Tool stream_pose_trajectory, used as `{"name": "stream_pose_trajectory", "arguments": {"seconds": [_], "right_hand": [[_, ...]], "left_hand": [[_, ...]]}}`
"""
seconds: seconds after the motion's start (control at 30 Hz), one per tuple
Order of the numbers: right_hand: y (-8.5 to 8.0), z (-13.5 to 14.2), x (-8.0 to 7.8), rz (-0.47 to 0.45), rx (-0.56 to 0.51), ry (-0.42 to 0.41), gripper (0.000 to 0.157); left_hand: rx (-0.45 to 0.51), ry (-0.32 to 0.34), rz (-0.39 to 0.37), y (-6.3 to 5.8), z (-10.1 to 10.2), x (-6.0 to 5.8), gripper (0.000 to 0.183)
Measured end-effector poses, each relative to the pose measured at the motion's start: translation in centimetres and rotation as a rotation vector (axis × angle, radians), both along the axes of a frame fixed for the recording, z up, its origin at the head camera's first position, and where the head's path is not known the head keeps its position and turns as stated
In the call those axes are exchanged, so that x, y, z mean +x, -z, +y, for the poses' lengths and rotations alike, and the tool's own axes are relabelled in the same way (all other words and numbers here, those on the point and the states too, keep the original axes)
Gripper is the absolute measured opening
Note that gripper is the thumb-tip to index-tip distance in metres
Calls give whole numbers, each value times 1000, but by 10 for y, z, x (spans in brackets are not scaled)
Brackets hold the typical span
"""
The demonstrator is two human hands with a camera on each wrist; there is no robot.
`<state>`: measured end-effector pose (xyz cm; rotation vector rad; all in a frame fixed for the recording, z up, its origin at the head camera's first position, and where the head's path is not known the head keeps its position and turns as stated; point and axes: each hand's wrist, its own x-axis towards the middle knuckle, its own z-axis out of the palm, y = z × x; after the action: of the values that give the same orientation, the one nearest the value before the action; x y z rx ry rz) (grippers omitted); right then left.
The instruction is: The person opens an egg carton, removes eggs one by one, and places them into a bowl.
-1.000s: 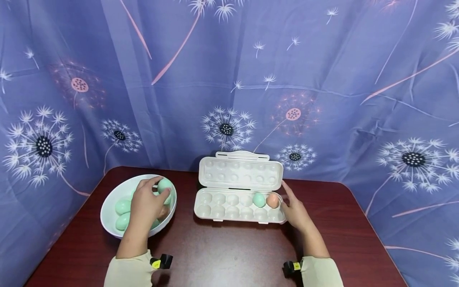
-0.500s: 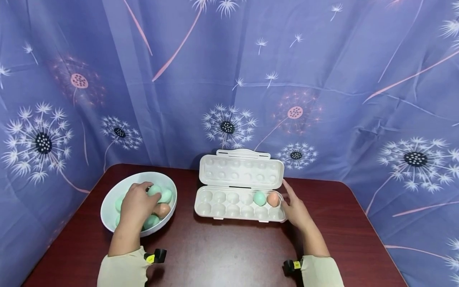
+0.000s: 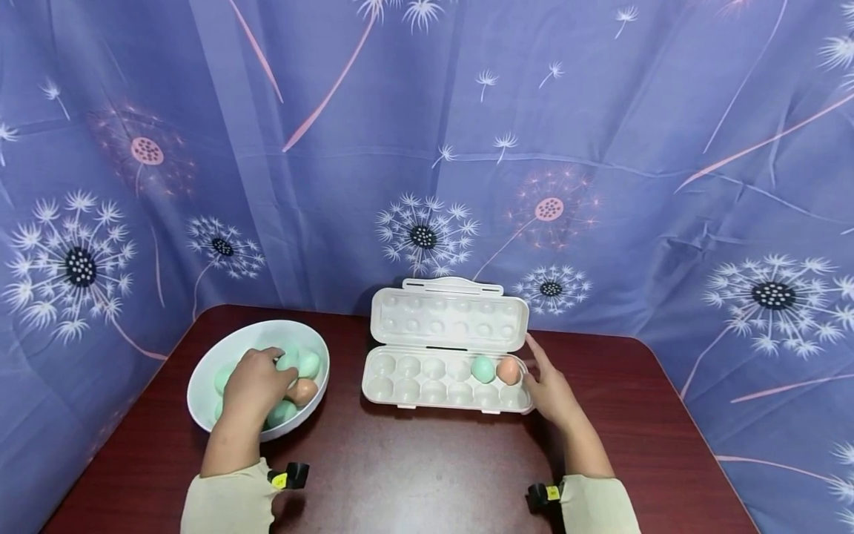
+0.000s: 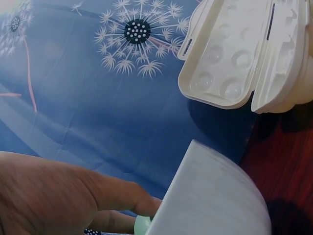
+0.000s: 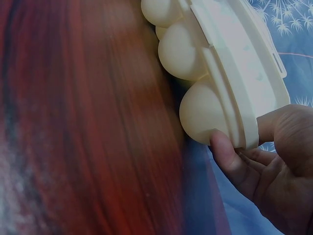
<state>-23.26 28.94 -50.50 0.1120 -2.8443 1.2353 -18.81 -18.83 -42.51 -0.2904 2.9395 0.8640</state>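
Note:
In the head view my left hand (image 3: pixel 256 387) reaches down into a white bowl (image 3: pixel 200 404) of eggs, its thumb and fingers round a green egg (image 3: pixel 287 360). The left wrist view shows that egg (image 4: pixel 142 224) at the fingertips, partly hidden by the bowl's wall (image 4: pixel 215 196). My right hand (image 3: pixel 552 391) grips the right end of a white plastic egg carton (image 3: pixel 434 397), which lies with its lid raised. In the right wrist view the thumb (image 5: pixel 222 149) presses an outer cup, with fingers at the rim. One green egg (image 3: pixel 482 369) and one brown egg (image 3: pixel 508 371) sit in the carton's back row.
More green eggs (image 3: pixel 308 364) and a brown egg (image 3: pixel 302 391) lie in the bowl. The dark red table (image 3: pixel 427 475) runs back to a blue dandelion-print curtain (image 3: pixel 333 185) behind the carton.
My left hand has moved left and lower into the bowl, with the green egg sinking among the others. The right hand stays on the carton's end.

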Motion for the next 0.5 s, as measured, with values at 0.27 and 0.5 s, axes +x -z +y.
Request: {"name": "stream_pose_trajectory", "arguments": {"seconds": [0.27, 0.5], "right_hand": [[2, 1, 0, 4, -2, -2, 76], [2, 1, 0, 5, -9, 1, 76]], "left_hand": [[-3, 2, 4, 3, -2, -1, 57], [-8, -2, 21, 5, -2, -2, 56]]}}
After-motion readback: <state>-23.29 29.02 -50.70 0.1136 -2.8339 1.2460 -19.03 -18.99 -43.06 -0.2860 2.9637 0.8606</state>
